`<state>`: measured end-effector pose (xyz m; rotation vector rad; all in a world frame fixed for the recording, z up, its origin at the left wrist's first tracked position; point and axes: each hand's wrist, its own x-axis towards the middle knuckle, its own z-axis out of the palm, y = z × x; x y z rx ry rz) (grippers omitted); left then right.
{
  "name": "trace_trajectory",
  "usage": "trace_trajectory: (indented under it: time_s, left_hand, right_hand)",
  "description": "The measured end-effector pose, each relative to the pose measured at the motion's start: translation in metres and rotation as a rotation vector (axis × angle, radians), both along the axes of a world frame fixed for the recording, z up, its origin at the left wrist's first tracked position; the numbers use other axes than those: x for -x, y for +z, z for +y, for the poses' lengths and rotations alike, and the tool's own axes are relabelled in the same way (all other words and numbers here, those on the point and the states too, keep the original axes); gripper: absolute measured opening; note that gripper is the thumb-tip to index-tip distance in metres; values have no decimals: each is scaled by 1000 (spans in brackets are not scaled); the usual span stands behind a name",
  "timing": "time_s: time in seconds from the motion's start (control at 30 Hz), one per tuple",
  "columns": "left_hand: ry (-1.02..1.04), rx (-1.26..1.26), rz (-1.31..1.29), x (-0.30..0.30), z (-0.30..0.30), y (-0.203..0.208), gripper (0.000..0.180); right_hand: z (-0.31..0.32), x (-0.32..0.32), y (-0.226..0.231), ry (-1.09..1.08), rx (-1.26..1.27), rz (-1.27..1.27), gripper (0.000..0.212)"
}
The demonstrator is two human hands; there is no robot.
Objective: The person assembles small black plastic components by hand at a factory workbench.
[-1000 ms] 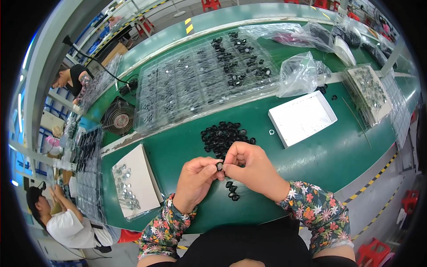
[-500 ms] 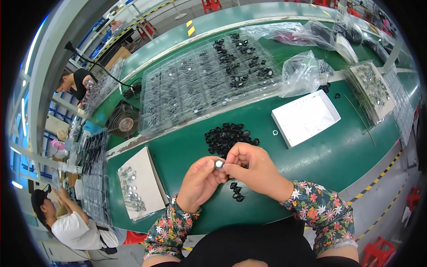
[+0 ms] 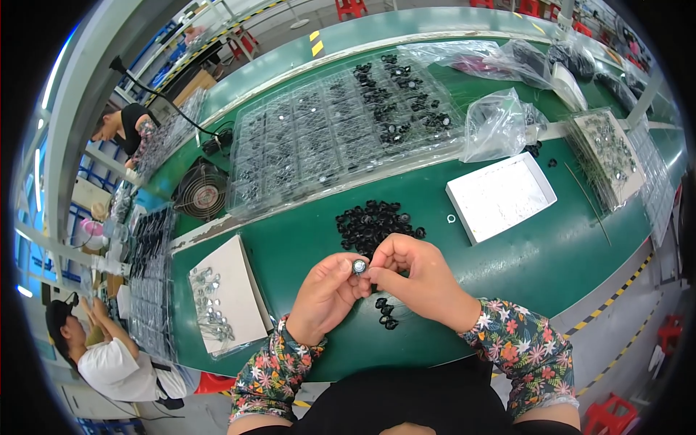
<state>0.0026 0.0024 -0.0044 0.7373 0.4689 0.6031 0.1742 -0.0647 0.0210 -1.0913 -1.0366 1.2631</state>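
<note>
Between the thumb and fingers of my left hand (image 3: 328,293) is a small round black part with a shiny silvery face (image 3: 359,267). My right hand (image 3: 417,279) meets it from the right, thumb and forefinger pinched at the part's edge; whether something tiny is between those fingertips is hidden. Just beyond my hands lies a heap of small black round parts (image 3: 373,223) on the green table. A few more black parts (image 3: 386,314) lie in a short row below my right hand.
A white open box (image 3: 500,196) stands to the right, with a small white ring (image 3: 451,219) beside it. At left lies a card with clear round pieces (image 3: 228,297). Farther back are a clear compartment tray (image 3: 341,130), a fan (image 3: 201,190) and plastic bags (image 3: 496,127). Two people work at left.
Both hands keep nearly the same pose around the small part, whose shiny face is tilted slightly differently. The whole view has shifted a little.
</note>
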Motion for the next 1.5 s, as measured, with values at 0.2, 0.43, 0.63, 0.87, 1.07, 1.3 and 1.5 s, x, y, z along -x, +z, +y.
trace_trajectory:
  time_s: [0.2,0.43,0.63,0.87,1.07,1.3,1.5]
  left_hand:
    - [-40,-34,-108,4,6,-5,22]
    - [5,-40,-127,5,3,-5,27]
    - [19,-19,-121,4,3,-4,28]
    - [-3,3,-114,4,3,-4,26]
    - [0,14,-117,3,3,-5,26]
    - [17,-23,-92,3,1,-2,28]
    - [-9,-19,-115,4,3,-3,28]
  right_hand:
    - [-1,-1,-1,-69,-38,-77,11]
    - [-2,0,-2,-46,-100,-166,13]
    - [-2,6,-6,-91,-207,-239,21]
    - [-3,8,-2,-109,-189,-275,21]
    - [-2,3,-6,-229,-343,-536,16]
    - [-2,0,-5,-261,-454,-654,13]
    - [-2,0,-5,-256,-446,-649,13]
